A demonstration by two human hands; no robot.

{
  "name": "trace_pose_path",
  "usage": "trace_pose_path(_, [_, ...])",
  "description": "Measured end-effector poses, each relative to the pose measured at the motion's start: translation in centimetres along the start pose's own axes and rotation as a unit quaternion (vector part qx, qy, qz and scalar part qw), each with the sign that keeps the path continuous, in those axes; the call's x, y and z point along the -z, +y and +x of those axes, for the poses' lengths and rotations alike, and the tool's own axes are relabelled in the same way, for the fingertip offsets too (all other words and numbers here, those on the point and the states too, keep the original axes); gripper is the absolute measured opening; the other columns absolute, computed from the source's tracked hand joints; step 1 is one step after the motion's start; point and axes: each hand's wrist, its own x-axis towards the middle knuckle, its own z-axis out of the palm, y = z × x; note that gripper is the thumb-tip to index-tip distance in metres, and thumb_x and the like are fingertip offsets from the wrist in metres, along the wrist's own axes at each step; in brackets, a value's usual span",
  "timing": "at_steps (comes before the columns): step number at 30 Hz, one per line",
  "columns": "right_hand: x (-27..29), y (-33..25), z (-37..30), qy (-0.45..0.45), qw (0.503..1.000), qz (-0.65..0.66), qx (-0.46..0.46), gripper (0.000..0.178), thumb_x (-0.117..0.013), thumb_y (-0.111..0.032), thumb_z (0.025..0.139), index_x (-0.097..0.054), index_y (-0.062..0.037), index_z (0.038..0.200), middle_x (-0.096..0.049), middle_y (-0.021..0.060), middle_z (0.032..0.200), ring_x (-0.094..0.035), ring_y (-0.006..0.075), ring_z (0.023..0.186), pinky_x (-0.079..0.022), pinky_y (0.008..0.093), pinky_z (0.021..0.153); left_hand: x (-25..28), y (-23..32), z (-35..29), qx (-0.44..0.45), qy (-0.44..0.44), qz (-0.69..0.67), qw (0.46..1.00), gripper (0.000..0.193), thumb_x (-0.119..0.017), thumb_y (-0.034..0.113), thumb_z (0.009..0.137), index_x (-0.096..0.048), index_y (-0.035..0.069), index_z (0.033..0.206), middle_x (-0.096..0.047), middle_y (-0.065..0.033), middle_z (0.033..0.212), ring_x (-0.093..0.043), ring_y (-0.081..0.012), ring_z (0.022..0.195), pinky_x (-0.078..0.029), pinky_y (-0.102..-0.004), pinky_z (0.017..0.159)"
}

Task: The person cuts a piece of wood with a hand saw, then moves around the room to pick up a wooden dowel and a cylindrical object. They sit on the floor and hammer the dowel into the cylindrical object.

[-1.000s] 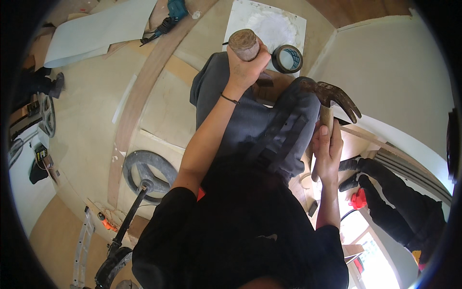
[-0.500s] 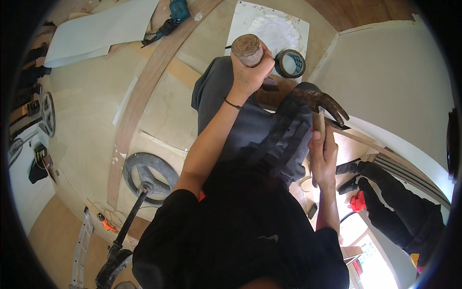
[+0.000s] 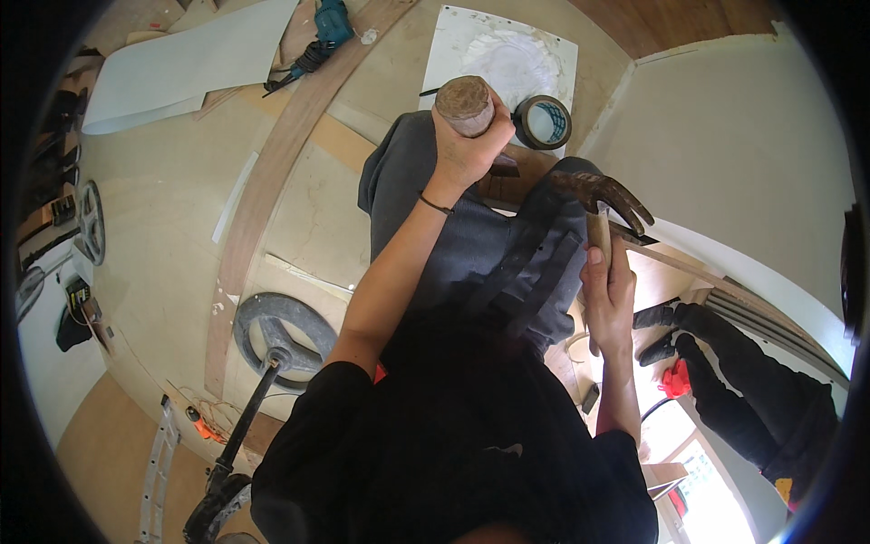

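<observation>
My left hand [image 3: 467,156] is closed around a thick round wooden piece [image 3: 464,106]. Its worn flat end faces up, and its lower part is hidden by my fingers. In my right hand [image 3: 609,295] is a claw hammer [image 3: 616,195], gripped by its pale wooden handle with the rusty brown head upward. The hammer head is beside my right knee, apart from the wooden piece. Below my left hand, a brown wooden part [image 3: 526,170] shows between my legs in grey trousers [image 3: 426,227].
A roll of dark tape [image 3: 543,122] lies on a stained white sheet [image 3: 444,59] ahead. At left are a long wooden strip [image 3: 263,181], a teal power tool [image 3: 333,23] and a grey wheel-shaped base [image 3: 249,331]. Another person's dark-trousered legs [image 3: 734,372] are at right.
Both hands keep their grips, and the hammer has hardly moved. The wooden piece sits slightly lower in the picture, and the view has shifted a little.
</observation>
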Motion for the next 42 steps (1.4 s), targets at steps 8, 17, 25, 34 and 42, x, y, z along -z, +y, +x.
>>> trace_pose_path(8, [0.3, 0.1, 0.0, -0.013, 1.000, -0.020, 0.005, 0.037, -0.046, -0.034, 0.103, -0.054, 0.0012, 0.110, -0.041, -0.0012, 0.062, -0.035, 0.0066, 0.056, -0.029, 0.0249, 0.050, 0.0, -0.1, 0.0, 0.023, 0.025, -0.010, 0.999, 0.010, -0.053, 0.001, 0.087, -0.045, 0.005, 0.083, -0.047, -0.0031, 0.058, -0.039, -0.0086, 0.046, -0.035, -0.0258, 0.045])
trace_pose_path(17, [3.2, -5.4, 2.1, -0.061, 0.992, 0.015, 0.109, 0.031, -0.051, -0.026, 0.102, -0.054, 0.0008, 0.116, -0.054, 0.0054, 0.066, -0.052, 0.0106, 0.059, -0.041, 0.0278, 0.056, -0.6, -1.0, 0.1, 0.057, 0.084, 0.042, 0.994, 0.009, -0.060, -0.003, 0.080, -0.053, 0.003, 0.078, -0.055, -0.0013, 0.064, -0.051, -0.0082, 0.054, -0.041, -0.0241, 0.050])
trace_pose_path(25, [6.8, -17.3, 1.9, -0.014, 0.968, -0.093, 0.234, 0.033, -0.055, -0.030, 0.100, -0.058, 0.0026, 0.108, -0.052, 0.0056, 0.067, -0.049, 0.0126, 0.063, -0.038, 0.0274, 0.057, -3.1, -0.3, 0.0, -0.001, 0.005, 0.070, 0.998, 0.015, -0.073, 0.005, 0.070, -0.061, 0.002, 0.079, -0.062, -0.0003, 0.071, -0.058, -0.0067, 0.069, -0.049, -0.0265, 0.066])
trace_pose_path(34, [5.7, -17.4, 4.7, -0.134, 0.929, -0.307, 0.156, 0.036, -0.049, -0.035, 0.102, -0.055, -0.0013, 0.115, -0.051, 0.0091, 0.062, -0.048, 0.0196, 0.051, -0.038, 0.0364, 0.053, -4.4, -0.2, 0.4, 0.037, -0.012, 0.036, 0.999, 0.015, -0.073, 0.004, 0.070, -0.061, 0.002, 0.080, -0.064, -0.0006, 0.073, -0.058, -0.0066, 0.069, -0.048, -0.0261, 0.065])
trace_pose_path(42, [6.0, -19.7, 3.8, -0.045, 0.948, -0.149, 0.279, 0.041, -0.051, -0.037, 0.101, -0.054, -0.0027, 0.123, -0.053, 0.0093, 0.066, -0.050, 0.0201, 0.056, -0.040, 0.0339, 0.056, -3.2, -0.2, 0.6, 0.026, -0.007, 0.085, 0.996, 0.017, -0.074, 0.003, 0.074, -0.061, 0.002, 0.085, -0.064, -0.0015, 0.079, -0.061, -0.0083, 0.074, -0.050, -0.0262, 0.070])
